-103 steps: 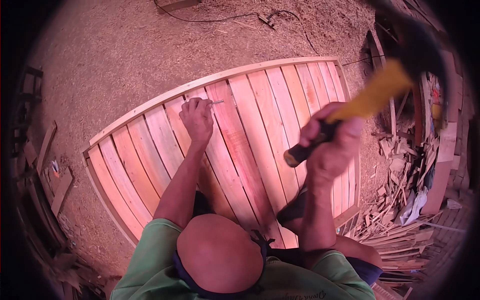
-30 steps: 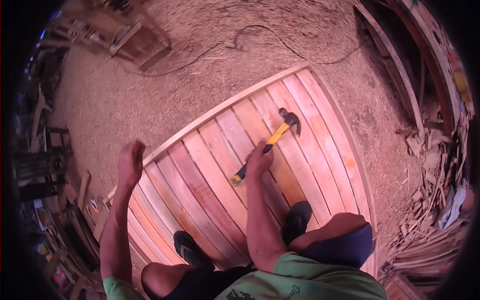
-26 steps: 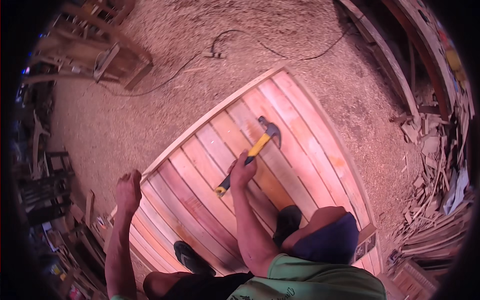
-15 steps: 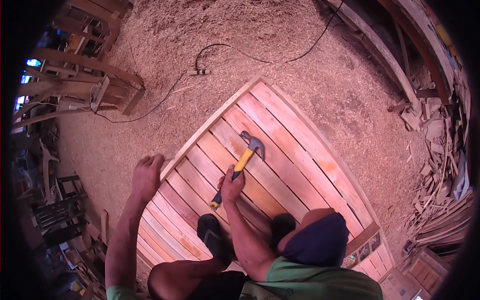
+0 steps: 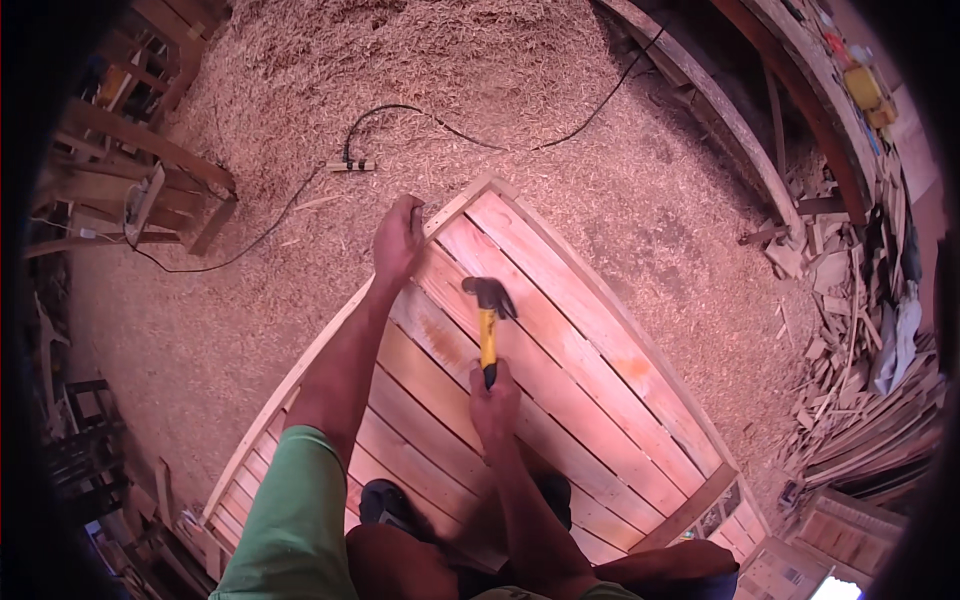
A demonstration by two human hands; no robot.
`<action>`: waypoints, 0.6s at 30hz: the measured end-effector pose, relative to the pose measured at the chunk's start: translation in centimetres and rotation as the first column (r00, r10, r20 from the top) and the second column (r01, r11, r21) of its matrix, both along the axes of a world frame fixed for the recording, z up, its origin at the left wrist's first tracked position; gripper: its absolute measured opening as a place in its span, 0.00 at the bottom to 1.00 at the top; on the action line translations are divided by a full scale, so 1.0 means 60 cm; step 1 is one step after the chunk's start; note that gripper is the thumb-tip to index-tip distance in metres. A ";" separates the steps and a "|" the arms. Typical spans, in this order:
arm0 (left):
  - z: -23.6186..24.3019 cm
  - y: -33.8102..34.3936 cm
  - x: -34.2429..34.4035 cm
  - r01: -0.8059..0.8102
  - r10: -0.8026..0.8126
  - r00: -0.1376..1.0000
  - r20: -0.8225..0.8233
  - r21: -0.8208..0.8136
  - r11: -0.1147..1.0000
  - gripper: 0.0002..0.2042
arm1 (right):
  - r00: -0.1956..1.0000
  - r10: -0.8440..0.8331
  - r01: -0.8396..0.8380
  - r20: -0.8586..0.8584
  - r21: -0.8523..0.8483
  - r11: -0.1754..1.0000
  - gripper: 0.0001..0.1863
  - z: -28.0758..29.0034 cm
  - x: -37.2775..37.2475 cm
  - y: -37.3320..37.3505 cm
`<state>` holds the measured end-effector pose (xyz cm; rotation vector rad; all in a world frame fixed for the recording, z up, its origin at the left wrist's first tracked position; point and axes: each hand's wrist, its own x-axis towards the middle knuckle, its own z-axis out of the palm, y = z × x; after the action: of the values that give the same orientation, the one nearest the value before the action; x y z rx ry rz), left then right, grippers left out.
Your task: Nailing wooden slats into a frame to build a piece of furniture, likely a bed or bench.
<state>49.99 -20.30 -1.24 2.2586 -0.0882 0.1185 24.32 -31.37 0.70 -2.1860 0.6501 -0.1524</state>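
My right hand is wrapped round the dark grip of a claw hammer with a yellow and black handle. The hammer's dark metal head is over the planks of a large slatted wooden panel, pointing away from me. At the panel's far left edge, my left hand is closed beside the pale edge strip, close to the far corner. Whatever its fingers may pinch is too small to name. Both of my feet, in dark shoes, rest on the planks.
Wood shavings cover the floor round the panel. A black cord with a socket block runs across them. Wooden frames stand at the left, and scrap offcuts pile up at the right. A brown crosspiece lies near the panel's right corner.
My left hand has moved away from me and to the right, along the panel's edge toward its far corner. The hammer has turned more upright in view, and my grip sits lower on its handle.
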 end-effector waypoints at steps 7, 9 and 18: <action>-0.032 0.007 0.000 0.061 -0.054 0.997 0.052 -0.151 0.987 0.04 | 0.978 -0.155 0.107 0.137 0.309 0.945 0.15 0.150 0.132 -0.086; -0.036 0.014 0.000 0.074 -0.066 0.995 0.069 -0.114 0.991 0.04 | 0.950 -0.116 0.009 0.290 0.346 0.938 0.16 0.214 0.177 -0.092; -0.017 0.008 -0.005 0.073 -0.074 0.997 0.000 -0.085 0.994 0.05 | 0.488 -0.109 -0.379 0.866 0.323 0.867 0.33 0.420 0.310 -0.111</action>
<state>49.66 -19.80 -2.24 2.1678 -0.1617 0.0780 42.92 -38.05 25.87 -1.3625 -0.1105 -0.8661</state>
